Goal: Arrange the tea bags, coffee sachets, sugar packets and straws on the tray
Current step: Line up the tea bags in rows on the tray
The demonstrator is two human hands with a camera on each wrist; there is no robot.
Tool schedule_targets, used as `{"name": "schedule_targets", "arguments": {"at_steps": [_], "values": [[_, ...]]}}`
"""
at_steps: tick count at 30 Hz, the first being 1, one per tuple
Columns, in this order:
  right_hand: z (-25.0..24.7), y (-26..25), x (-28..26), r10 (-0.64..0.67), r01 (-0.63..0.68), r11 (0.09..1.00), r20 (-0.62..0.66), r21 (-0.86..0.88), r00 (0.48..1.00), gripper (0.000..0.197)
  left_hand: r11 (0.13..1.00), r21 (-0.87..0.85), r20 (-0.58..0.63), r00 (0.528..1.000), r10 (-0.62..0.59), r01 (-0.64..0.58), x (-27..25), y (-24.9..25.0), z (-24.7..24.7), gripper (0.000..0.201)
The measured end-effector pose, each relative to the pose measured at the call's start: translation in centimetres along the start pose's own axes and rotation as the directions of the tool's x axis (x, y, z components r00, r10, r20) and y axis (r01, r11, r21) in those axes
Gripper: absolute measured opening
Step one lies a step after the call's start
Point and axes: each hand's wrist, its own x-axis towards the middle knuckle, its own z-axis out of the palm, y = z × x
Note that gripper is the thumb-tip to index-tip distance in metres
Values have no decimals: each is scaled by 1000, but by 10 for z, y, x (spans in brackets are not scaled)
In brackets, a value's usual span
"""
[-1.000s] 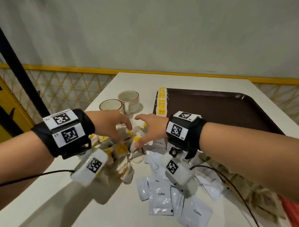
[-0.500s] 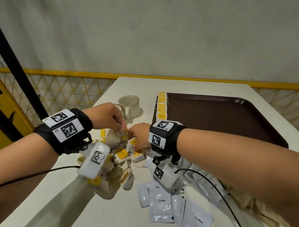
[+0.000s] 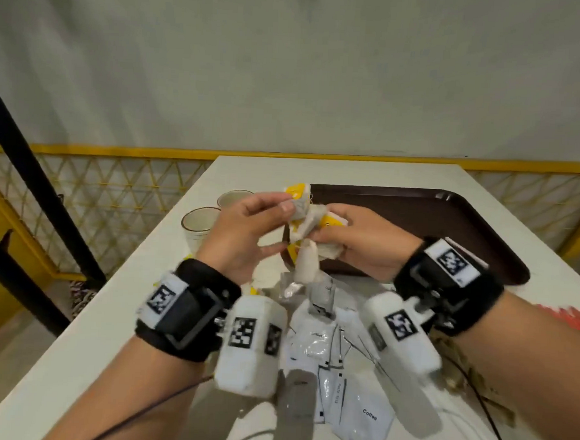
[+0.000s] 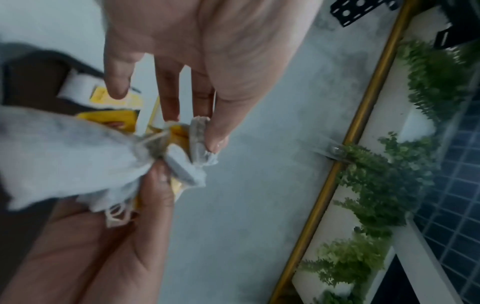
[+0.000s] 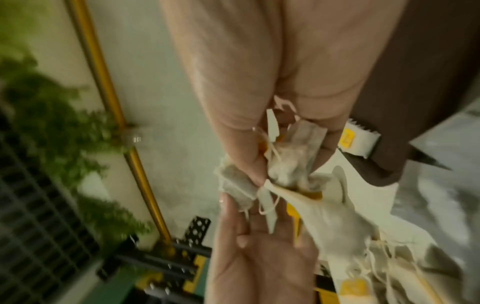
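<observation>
Both hands are raised over the near left corner of the dark brown tray (image 3: 431, 226), holding a tangled bunch of tea bags (image 3: 310, 220) with yellow tags and strings. My right hand (image 3: 318, 236) grips most of the bunch (image 5: 291, 158). With thumb and fingers, my left hand (image 3: 287, 204) pinches one tea bag (image 4: 198, 142) at the bunch's edge. One bag (image 3: 306, 267) dangles below. White coffee sachets (image 3: 356, 412) lie on the table under my wrists. More tea bags (image 5: 361, 142) stand at the tray's left rim.
Two ceramic cups (image 3: 199, 221) stand on the white table (image 3: 112, 312) left of the tray. Brown packets (image 3: 468, 374) and red straws (image 3: 570, 318) lie at the right, partly behind my right arm. A yellow railing (image 3: 119, 150) runs behind the table.
Both hands closed on tea bags in the pile on the table, then lifted a bunch up and forward to the tray's near left corner.
</observation>
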Motion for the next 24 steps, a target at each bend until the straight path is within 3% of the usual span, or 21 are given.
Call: {"name": "schedule_targets", "arguments": {"at_steps": [2,8,10,13,19,24], "values": [[-10,8,-20,27,-17,980,-48,198,998,34,998,-61,24,999,-31,32,-1,-15,25,9],[-23,44,-54,127,-45,937,-219,347,968,32,991,-68,19,993,-116,117,-4,-66,60,7],[-25,53,-60,133,-46,945,-254,323,958,26,987,-47,13,988,-153,153,-7,-79,61,8],[-25,58,-63,92,-54,986,-252,156,963,28,987,-32,31,987,-159,160,-8,-85,58,8],[-28,54,-74,67,-68,998,-210,2,975,37,998,-32,-14,999,-47,47,-7,-84,50,7],[-34,51,-75,42,-77,991,-281,-114,959,26,999,4,-49,998,34,-34,-5,-87,46,15]]}}
